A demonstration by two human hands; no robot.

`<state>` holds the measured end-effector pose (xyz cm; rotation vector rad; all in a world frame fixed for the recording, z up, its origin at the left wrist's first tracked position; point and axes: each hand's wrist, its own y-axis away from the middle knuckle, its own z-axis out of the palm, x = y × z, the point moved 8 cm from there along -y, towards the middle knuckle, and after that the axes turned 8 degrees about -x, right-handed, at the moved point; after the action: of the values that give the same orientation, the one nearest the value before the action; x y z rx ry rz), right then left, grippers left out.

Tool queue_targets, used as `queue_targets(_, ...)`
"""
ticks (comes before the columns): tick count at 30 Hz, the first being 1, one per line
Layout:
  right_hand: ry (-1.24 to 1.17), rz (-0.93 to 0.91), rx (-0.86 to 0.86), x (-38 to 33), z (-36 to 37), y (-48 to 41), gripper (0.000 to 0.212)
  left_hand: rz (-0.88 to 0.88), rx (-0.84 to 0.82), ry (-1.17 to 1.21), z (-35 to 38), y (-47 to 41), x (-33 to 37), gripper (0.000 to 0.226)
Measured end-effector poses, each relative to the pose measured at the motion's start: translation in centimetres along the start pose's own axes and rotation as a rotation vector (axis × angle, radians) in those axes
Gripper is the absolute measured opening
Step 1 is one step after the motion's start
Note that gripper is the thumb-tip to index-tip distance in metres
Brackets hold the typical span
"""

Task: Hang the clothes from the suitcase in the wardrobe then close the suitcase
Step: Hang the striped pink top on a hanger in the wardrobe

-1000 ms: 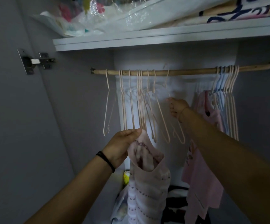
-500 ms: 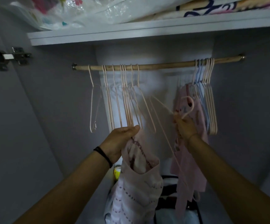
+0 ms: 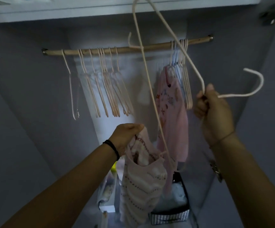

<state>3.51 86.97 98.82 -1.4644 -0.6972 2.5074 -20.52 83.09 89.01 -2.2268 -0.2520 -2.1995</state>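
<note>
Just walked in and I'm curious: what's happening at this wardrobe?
A person is getting a piece of clothing ready to hang. Their left hand grips a striped pinkish garment by its top. The right hand holds a pale pink hanger by its neck, clear of the rod, with its lower end down at the garment's opening. Empty hangers and a pink top hang on the rod.
</note>
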Motion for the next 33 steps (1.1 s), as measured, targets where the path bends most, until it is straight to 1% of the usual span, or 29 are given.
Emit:
queue_targets(2, -0.092, -0.001, 0.009, -0.1, 0.1, 0.2, 0.052, 0.005, -0.029, -0.076, 1.2, 0.0, -0.6, 0.018)
queue_targets(3, -0.127, 0.005, 0.026, 0.0, 0.0, 0.3, 0.052, 0.005, -0.046, -0.123, 1.8, 0.0, -0.9, 0.016)
queue_targets(6, -0.199, 0.037, 0.087, 0.6, -0.3, 0.8, 0.046, 0.001, -0.106, -0.2, 3.6, 0.4, -1.6, 0.028)
queue_targets(9, -0.211, 0.036, 0.073, 0.9, -0.3, 1.1, 0.047, 0.018, -0.195, -0.165, 5.0, 0.7, -1.9, 0.028)
queue_targets(13, -0.203, 0.05, 0.037, 2.0, -1.1, 1.5, 0.042, 0.049, -0.184, -0.06, 5.8, 1.0, -0.7, 0.022)
queue_targets(15, -0.184, 0.065, 0.042, 3.0, -2.3, 2.0, 0.043, 0.053, -0.21, 0.014, 6.0, 0.9, -0.1, 0.023)
queue_targets(17, -0.133, 0.092, 0.058, 4.2, -3.6, 2.7, 0.047, 0.068, -0.235, 0.07, 5.8, 0.8, 0.5, 0.026)
queue_targets(20, 0.041, 0.121, 0.048, 5.9, -5.6, 4.1, 0.052, 0.095, -0.174, 0.166, 4.6, 0.4, 1.6, 0.021)
queue_targets(22, 0.179, 0.167, -0.007, 7.1, -6.4, 5.0, 0.052, 0.113, -0.138, 0.218, 3.8, 0.1, 2.2, 0.022)
queue_targets(25, 0.335, 0.218, -0.135, 8.0, -6.7, 6.2, 0.045, 0.14, -0.11, 0.267, 2.5, -0.2, 2.5, 0.025)
queue_targets(28, 0.399, 0.231, -0.228, 7.5, -6.9, 6.4, 0.042, 0.142, -0.048, 0.349, 1.0, 0.0, 2.3, 0.018)
queue_targets(31, 0.487, 0.229, -0.28, 6.9, -7.9, 5.9, 0.039, 0.149, 0.013, 0.377, -0.6, 0.4, 1.9, 0.031)
queue_targets(33, 0.552, 0.216, -0.315, 6.8, -8.4, 5.7, 0.039, 0.159, 0.054, 0.334, -1.4, 0.8, 1.9, 0.029)
